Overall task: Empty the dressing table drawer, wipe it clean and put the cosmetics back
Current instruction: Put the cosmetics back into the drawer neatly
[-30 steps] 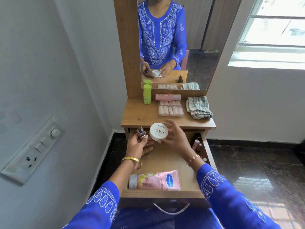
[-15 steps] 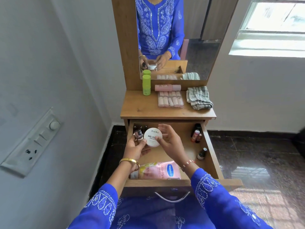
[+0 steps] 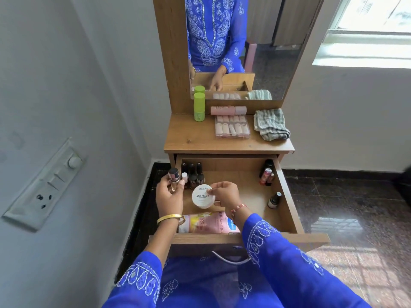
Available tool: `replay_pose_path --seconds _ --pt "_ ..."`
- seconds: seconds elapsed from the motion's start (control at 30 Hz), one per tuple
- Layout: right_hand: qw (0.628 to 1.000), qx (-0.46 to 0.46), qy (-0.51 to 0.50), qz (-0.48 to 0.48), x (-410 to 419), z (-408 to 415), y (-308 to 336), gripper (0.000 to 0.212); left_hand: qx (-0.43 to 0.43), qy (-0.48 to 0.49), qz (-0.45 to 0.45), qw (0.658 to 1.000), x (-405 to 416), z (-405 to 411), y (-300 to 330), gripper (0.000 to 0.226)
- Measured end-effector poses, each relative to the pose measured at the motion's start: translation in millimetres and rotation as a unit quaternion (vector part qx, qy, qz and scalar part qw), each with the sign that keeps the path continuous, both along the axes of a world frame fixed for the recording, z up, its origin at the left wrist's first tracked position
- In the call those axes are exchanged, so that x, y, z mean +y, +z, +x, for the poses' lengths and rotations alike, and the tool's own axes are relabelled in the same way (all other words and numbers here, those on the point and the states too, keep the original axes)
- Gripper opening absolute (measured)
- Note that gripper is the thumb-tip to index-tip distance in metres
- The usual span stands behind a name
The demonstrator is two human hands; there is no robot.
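Wooden tabletop [image 3: 200,141] carries a green tube, pink cosmetics and a cloth [image 3: 271,124] at 12 o'clock. Below, the drawer [image 3: 287,196] stands open. The left hand [image 3: 170,197] grips a small bottle [image 3: 174,177]; the right hand [image 3: 224,195] pinches a white jar [image 3: 202,197] low over the drawer floor — likely setting it back.

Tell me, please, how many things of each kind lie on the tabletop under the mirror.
Green bottle: 1
Pink tube: 1
Clear case of small tubes: 1
Cloth: 1
Total: 4
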State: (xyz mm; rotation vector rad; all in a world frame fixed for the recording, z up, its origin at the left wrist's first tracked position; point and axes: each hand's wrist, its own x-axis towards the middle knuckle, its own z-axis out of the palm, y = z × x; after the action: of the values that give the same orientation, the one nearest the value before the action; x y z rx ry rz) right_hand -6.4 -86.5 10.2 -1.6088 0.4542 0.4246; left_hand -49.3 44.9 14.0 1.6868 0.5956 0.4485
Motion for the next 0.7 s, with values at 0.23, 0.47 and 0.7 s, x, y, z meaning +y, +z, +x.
replay_pose_path --seconds 0.23,0.47,0.7 --pt "0.995 0.016 0.072 -0.065 20.1 4.8 -11.9 0.026 0.009 -0.014 0.009 1.000 0.9 0.3 -3.8 0.016" --pt "0.983 -0.007 0.123 -0.137 31.4 4.2 -22.2 0.029 0.026 -0.045 0.038 0.998 0.0 -0.6 -4.0 0.029" --pt "0.979 -0.041 0.122 -0.156 24.1 1.5 -13.3 0.027 0.024 -0.077 0.078 0.994 -6.4 -4.1 -0.7 0.031"
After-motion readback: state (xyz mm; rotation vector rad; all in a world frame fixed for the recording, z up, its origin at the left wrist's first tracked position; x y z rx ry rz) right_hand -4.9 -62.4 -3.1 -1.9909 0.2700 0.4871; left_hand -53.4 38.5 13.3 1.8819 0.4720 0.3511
